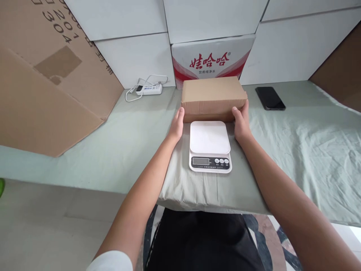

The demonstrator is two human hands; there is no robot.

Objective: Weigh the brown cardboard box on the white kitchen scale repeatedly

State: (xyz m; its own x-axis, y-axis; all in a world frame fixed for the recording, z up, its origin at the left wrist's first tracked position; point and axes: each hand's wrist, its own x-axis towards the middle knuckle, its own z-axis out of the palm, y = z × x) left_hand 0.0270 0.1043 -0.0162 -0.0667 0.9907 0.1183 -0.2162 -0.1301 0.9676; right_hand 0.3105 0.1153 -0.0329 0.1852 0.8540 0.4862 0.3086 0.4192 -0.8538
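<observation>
A closed brown cardboard box (213,92) is gripped between my two hands, just behind a white kitchen scale (210,139). My left hand (177,122) presses the box's left end, with the thumb at its front corner. At the right end, my right hand (241,118) has its thumb on the front face and its fingers around the side. Nothing lies on the scale's plate, and its small display looks blank. I cannot tell whether the box touches the table.
Behind the box stands a white carton with red lettering (211,56), against stacked white boxes. A white power strip with a cable (149,89) lies at the back left, a black phone (270,98) at the right. A large cardboard sheet (56,94) leans at left. Pale green cloth (107,162) covers the table.
</observation>
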